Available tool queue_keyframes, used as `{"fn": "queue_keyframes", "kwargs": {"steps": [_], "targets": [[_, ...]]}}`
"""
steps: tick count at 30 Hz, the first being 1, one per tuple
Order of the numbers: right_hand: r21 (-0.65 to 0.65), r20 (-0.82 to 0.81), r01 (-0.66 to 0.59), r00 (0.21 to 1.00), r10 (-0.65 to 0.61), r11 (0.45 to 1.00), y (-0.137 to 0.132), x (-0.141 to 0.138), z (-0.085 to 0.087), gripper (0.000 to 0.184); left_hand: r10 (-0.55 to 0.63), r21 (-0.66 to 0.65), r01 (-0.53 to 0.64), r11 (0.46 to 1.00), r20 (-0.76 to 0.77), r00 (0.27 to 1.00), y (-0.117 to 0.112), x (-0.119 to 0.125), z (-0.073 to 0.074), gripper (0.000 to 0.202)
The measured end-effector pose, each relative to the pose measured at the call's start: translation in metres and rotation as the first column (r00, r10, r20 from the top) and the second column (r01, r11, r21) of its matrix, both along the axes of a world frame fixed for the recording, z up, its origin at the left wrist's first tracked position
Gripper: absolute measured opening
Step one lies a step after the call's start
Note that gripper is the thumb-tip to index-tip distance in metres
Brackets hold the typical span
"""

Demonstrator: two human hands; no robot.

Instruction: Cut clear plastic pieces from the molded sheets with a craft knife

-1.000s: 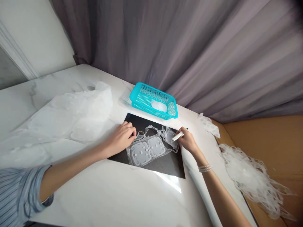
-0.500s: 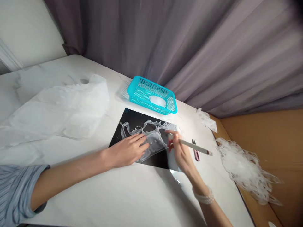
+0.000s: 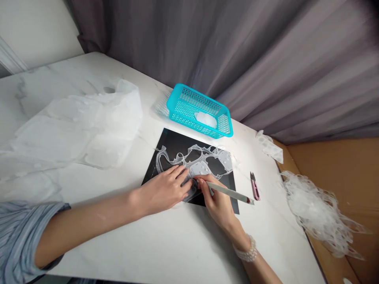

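Seemingly to steady the translucent moulded-plastic piece point(image 3: 201, 169) on the flat black mat point(image 3: 174, 142), I had my left hand point(image 3: 166, 187) loosely spread over it, gripping nothing; my right hand point(image 3: 219, 202) pinched a slim grey stick-like tool point(image 3: 233, 193).
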State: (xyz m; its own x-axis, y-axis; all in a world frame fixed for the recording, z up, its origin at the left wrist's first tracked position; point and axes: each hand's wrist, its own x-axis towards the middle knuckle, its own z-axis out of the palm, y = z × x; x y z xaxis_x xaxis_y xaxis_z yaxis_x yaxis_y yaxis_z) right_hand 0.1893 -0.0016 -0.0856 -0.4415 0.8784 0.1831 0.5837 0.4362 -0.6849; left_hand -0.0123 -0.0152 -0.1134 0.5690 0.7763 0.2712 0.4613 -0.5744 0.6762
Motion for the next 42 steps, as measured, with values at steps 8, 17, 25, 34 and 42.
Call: {"fn": "queue_keyframes", "kwargs": {"steps": [8, 17, 25, 34, 42], "targets": [[0.042, 0.034, -0.023, 0.999, 0.022, 0.999, -0.004, -0.002, 0.001, 0.020, 0.024, -0.001, -0.024, 1.000, 0.018, 1.000, -0.001, 0.001, 0.000, 0.033], [0.184, 0.055, -0.079, 0.996, 0.070, 0.980, -0.007, -0.002, -0.003, 0.019, 0.124, 0.434, 0.174, 0.884, -0.577, 0.807, -0.001, 0.004, 0.012, 0.036], [0.302, 0.092, -0.051, 0.995, 0.024, 0.952, -0.009, 0.000, -0.018, 0.027, 0.179, 0.463, 0.122, 0.878, -0.554, 0.813, -0.005, 0.004, 0.011, 0.032], [0.382, 0.395, -0.259, 0.913, 0.096, 0.887, -0.007, -0.002, -0.017, 0.032, 0.206, 0.452, 0.107, 0.885, -0.587, 0.783, -0.011, 0.004, -0.001, 0.037], [0.313, 0.360, -0.280, 0.919, 0.160, 0.908, 0.000, -0.007, -0.008, 0.033, 0.279, 0.492, 0.036, 0.870, -0.551, 0.787, -0.011, 0.006, -0.019, 0.043]]}}
